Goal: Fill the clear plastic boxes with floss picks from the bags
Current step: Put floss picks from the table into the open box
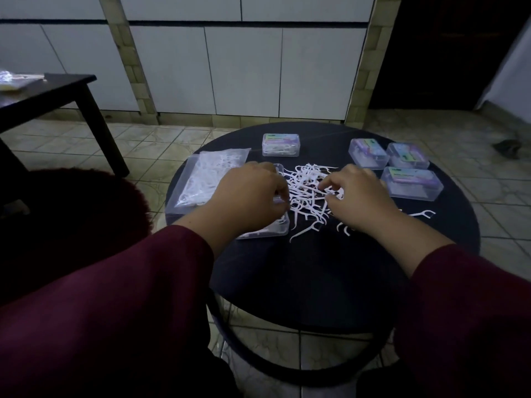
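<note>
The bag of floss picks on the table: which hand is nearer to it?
Left. The left hand is right beside the bag, at its right edge. The right hand is across the loose pile of picks, farther off.

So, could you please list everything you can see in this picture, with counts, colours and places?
round table: one, black, centre of view
loose floss picks: a scattered pile, white, middle of the table
closed boxes: four, clear with coloured labels; one at the table's far middle, three grouped at far right
open box: one, clear, under the left hand, mostly hidden
bag of floss picks: one, clear with white picks, table's left side
side table: one, dark, far left, with a clear bag on top
floor tiles: pale
left hand: one, fingers curled at the pile's left edge
right hand: one, fingers pinching picks in the pile
sleeves: two, maroon
</note>
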